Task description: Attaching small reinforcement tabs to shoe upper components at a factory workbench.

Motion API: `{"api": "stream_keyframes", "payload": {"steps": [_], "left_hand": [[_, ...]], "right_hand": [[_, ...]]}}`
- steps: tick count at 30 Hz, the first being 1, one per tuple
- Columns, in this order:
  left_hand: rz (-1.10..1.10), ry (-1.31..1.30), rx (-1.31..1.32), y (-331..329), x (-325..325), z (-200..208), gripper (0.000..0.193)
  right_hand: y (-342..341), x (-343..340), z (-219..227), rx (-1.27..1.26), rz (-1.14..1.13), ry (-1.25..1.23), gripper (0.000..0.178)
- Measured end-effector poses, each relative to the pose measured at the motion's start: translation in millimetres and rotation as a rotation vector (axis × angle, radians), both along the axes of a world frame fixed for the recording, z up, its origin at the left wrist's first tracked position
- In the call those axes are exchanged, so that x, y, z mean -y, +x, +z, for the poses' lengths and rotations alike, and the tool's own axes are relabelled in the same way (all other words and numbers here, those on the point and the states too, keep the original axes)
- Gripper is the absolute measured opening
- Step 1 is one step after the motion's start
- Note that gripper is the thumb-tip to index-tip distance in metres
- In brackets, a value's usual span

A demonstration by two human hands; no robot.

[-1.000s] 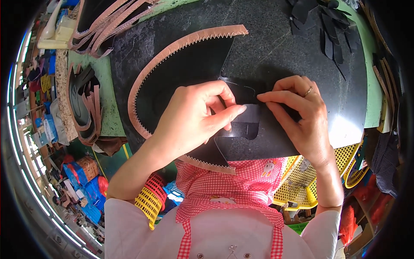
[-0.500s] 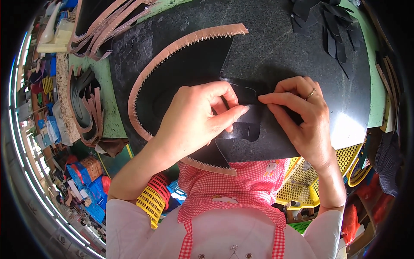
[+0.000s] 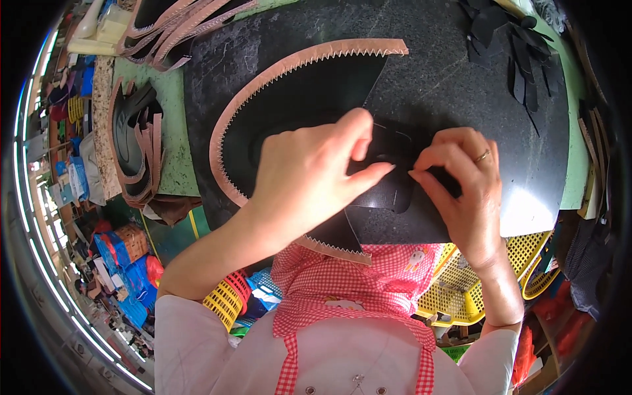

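Note:
A black shoe-upper piece lies on the dark work board, its curved edge bound by a tan strip with zigzag stitching. Across its open side sits a smaller black piece with a short pale stitch line. Over the upper, my left hand has its thumb stretched towards the smaller piece and its index finger lifted apart from it. The other fingers are mostly hidden. At the smaller piece's right edge, my right hand is closed in a thumb-and-index pinch; what is between the fingertips is too dark to make out.
The dark board rests on a green table. Tan-edged pieces are stacked at the far left, more bound pieces below them. Black cut strips lie far right. Yellow baskets stand below the board's near right edge.
My left index finger has risen away from the thumb and the smaller piece. My right fingertips have drawn together and sit slightly lower. The view has shifted a little, so the upper appears further right.

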State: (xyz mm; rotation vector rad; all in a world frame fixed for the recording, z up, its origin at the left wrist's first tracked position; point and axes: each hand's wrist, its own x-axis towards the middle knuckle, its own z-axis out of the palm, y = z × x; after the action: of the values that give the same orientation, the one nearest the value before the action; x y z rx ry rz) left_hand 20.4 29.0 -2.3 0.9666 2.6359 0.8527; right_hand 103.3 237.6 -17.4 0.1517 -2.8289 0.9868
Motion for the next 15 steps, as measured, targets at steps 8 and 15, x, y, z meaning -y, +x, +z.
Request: {"api": "stream_keyframes", "payload": {"steps": [8, 15], "left_hand": [[-0.438, -0.169, -0.001, 19, 84, 2, 0.091], [-0.42, -0.039, -0.186, 50, 131, -19, 0.058]], "right_hand": [[6, 10, 11, -0.008, 0.102, 0.156, 0.043], [-18, -34, 7, -0.026, -0.19, -0.176, 0.022]]}}
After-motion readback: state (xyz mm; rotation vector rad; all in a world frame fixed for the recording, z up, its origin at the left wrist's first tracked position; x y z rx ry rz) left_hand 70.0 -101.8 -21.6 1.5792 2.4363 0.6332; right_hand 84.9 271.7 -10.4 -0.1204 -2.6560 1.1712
